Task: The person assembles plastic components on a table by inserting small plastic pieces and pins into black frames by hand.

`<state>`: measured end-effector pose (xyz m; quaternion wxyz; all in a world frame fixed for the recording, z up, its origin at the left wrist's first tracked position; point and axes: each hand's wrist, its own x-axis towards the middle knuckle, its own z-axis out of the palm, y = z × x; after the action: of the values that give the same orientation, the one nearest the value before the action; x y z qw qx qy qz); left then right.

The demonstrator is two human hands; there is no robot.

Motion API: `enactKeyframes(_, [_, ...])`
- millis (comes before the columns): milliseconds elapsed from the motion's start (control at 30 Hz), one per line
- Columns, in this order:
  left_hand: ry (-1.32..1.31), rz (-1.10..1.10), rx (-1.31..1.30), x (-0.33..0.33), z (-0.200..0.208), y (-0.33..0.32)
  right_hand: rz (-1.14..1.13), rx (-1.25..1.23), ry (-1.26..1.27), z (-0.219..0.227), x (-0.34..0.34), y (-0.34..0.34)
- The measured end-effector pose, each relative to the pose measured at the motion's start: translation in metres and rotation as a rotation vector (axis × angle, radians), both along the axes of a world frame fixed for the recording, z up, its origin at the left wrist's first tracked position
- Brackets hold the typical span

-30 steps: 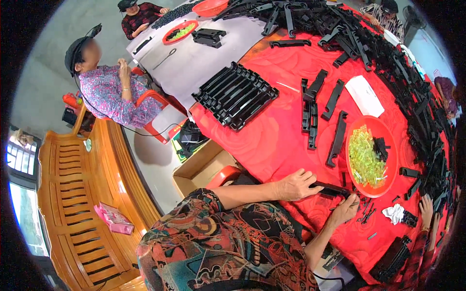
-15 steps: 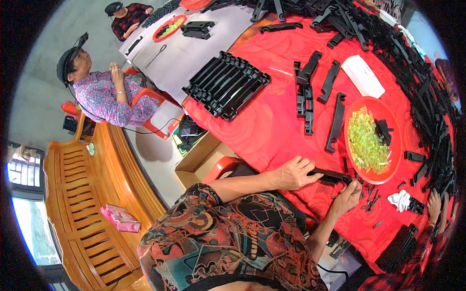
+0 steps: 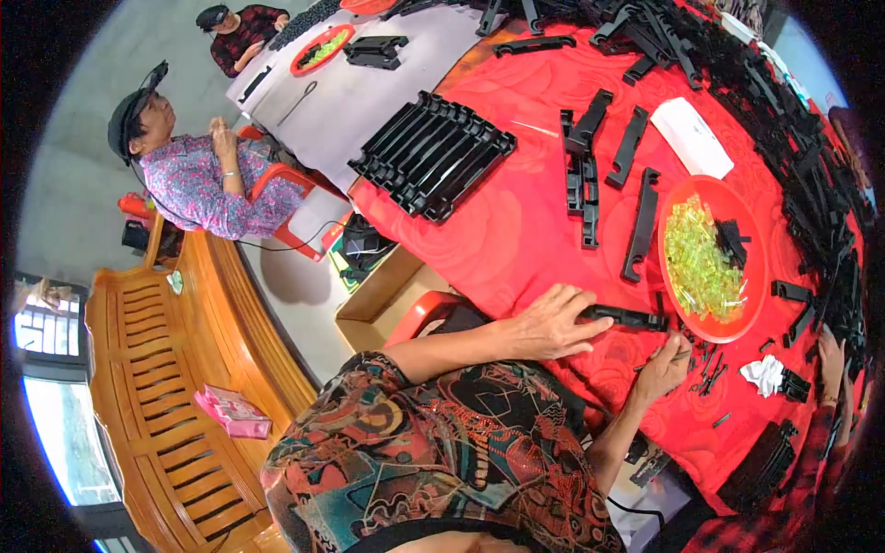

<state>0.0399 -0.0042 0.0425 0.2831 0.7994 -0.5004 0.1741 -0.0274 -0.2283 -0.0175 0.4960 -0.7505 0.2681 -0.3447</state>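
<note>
Your right hand (image 3: 666,366) has drawn back slightly from the end of the black part (image 3: 634,318) since the earlier frame, and that part has turned a little, showing more of its moulded detail. At the left of the red-clothed counter (image 3: 530,253), you have a row of black parts (image 3: 433,157) packed side by side, perhaps to save room and keep them from mixing with the others. Next comes your left hand (image 3: 550,323), its fingers and thumb grasping the near end of the black part, which probably steadies it while leaving the far end free. Beyond it lie several loose black parts (image 3: 636,221), within easy reach. The black part itself is between your hands, near your edge of the counter. Your right fingers are bent together just off its far end; you cannot tell from here whether they pinch something small. Small dark pieces (image 3: 710,369) lie just beside them. Farther right, a red bowl (image 3: 753,249) keeps yellow tubes (image 3: 696,263) together, likely to stop them scattering.
</note>
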Motion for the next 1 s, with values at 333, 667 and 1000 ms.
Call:
enactKeyframes(333, [-0.128,0.956,-0.471,0.069,0.018,0.142,-0.013,-0.059,0.058,0.011,0.001,0.006])
enactKeyframes(667, [0.309,1.103,-1.092,0.146,-0.033,0.224,0.009,0.015,0.075,0.003,-0.003,0.001])
enactKeyframes(1000, [0.332,1.073,-1.244,0.156,-0.030,0.211,-0.019,-0.116,0.086,0.009,-0.002,0.003])
